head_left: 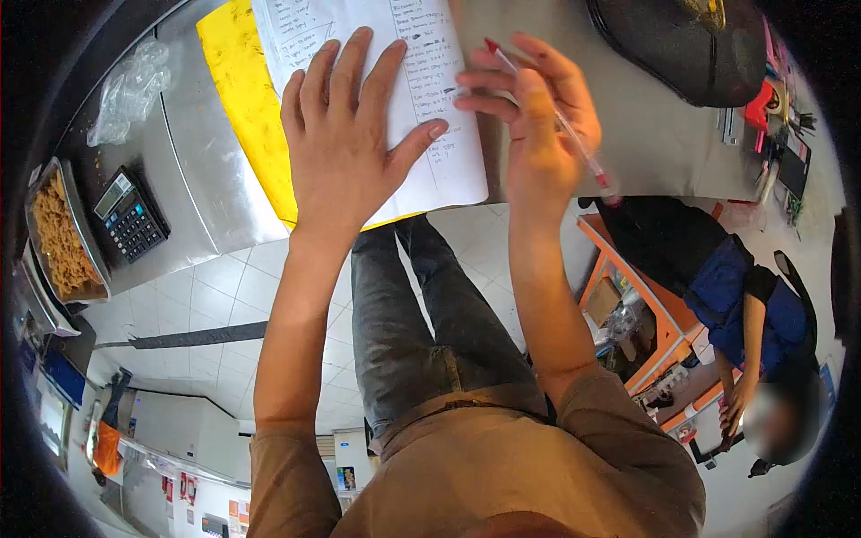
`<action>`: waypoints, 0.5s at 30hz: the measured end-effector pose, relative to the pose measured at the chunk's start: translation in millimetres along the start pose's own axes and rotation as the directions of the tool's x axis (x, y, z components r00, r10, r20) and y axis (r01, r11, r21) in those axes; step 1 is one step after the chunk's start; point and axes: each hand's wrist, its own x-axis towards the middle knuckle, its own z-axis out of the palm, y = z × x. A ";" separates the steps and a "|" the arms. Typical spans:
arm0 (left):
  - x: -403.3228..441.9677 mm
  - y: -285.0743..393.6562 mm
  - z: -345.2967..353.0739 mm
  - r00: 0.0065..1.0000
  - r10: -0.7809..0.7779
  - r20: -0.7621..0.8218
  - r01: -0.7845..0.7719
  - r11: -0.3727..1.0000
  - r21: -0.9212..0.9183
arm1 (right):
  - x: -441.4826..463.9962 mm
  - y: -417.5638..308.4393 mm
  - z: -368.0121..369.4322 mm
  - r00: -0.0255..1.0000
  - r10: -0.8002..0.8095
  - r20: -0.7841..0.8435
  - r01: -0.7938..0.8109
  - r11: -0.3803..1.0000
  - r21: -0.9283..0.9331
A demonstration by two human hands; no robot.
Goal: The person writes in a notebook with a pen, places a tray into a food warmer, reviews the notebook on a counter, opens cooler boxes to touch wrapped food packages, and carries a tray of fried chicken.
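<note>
A brown shirt point(511, 448) with 2 short sleeves point(289, 480) tops faded dark-grey jeans point(471, 336), and the 2 hands point(345, 143) are bare.

Left of the left fingers point(348, 81), on a metal counter point(206, 170): a crumpled clear plastic bag point(130, 94). Lower left of the same fingers: a black calculator point(132, 215) and, farther out, a tray point(106, 289) heaped with brown crumbs point(65, 238). Up and right of the right fingers point(535, 108): a black bag point(682, 49), partly out of frame. Lower right of those fingers: an orange-framed shelf point(639, 271) and, beside it, a person point(731, 287) in blue and black. Well below the left fingers: a dark strip point(197, 335) across pale floor tiles point(211, 296).
</note>
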 end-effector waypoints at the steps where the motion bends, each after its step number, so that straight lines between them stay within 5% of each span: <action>1: -1.0 -0.6 -0.6 1.000 -0.011 0.003 0.011 1.000 -0.003 | 0.4 4.0 5.9 0.999 -0.013 -0.031 0.013 1.000 -0.014; 4: -2.5 -1.5 -1.4 0.999 -0.029 0.014 0.029 1.000 0.009 | -1.6 30.4 -5.2 0.958 -0.187 0.216 0.255 0.900 -0.354; 7: -4.8 -1.2 -2.9 0.999 -0.041 0.032 0.041 0.999 0.012 | -5.7 43.4 -3.7 0.941 -0.263 0.213 0.335 0.809 -0.483; 15: -2.9 1.1 -4.4 0.997 -0.063 0.043 0.063 0.998 0.013 | -1.0 35.6 4.4 0.972 -0.219 0.085 0.232 0.838 -0.495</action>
